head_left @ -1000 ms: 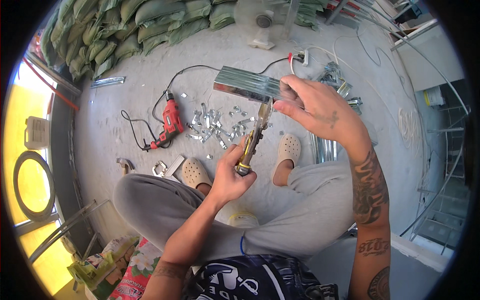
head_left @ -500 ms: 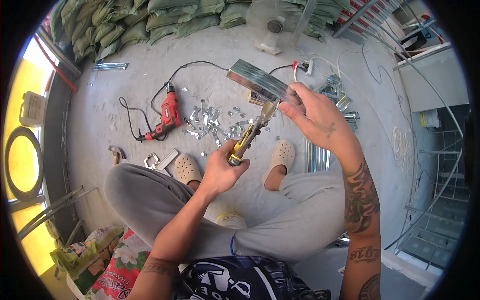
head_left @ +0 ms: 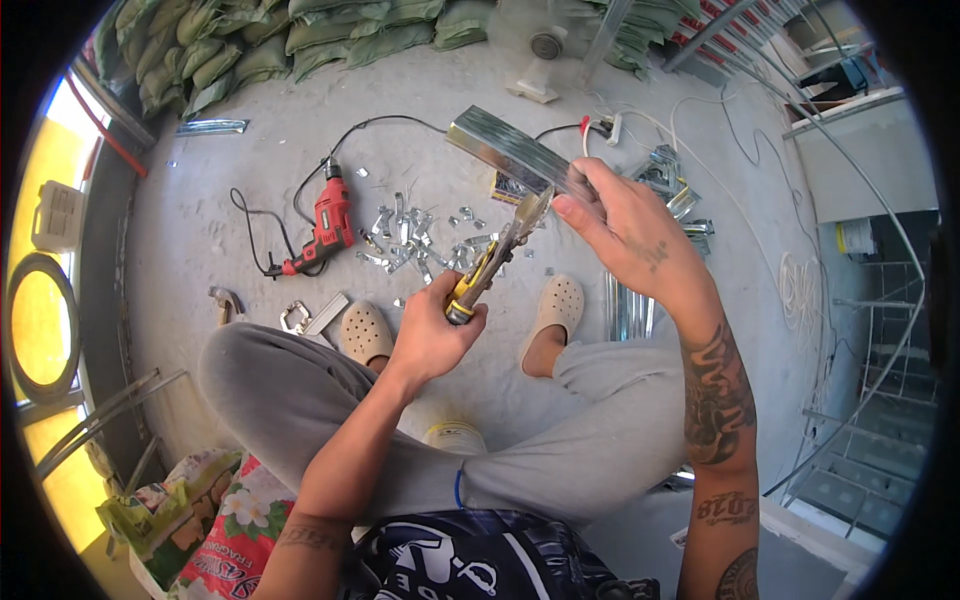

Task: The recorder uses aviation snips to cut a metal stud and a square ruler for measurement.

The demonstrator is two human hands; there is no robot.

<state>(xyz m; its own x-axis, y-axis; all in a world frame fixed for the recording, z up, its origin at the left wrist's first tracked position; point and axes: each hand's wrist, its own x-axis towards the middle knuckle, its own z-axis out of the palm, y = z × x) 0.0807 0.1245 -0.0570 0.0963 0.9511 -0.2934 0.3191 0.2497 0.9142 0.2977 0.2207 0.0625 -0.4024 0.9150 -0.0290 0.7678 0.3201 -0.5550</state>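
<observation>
My left hand [head_left: 436, 328] is closed around the yellow-handled metal snips [head_left: 480, 272]; their jaws meet the edge of a shiny metal channel [head_left: 505, 148] near my right thumb. My right hand [head_left: 625, 230] grips that channel at its lower right end, with the channel slanting up to the left. On the floor beyond my hands lie several small cut metal pieces [head_left: 405, 235], a red corded drill [head_left: 325, 225] and a yellow-and-dark box [head_left: 508, 188] half under the channel. A hammer [head_left: 225, 305] and a clamp-like metal tool [head_left: 315, 318] lie left of my beige shoes [head_left: 365, 330].
Green sandbags [head_left: 340, 25] line the back, near a standing fan [head_left: 540, 70]. Cables, a power strip [head_left: 610, 130] and metal channels [head_left: 630, 305] lie to the right, beside metal framing [head_left: 880, 330]. At left are a jug [head_left: 58, 215], printed bags [head_left: 235, 525] and rods.
The metal channel slants more steeply than a second ago, its far end higher in the picture. My hands and the snips sit slightly further up-left in view, as the whole view shifts slightly.
</observation>
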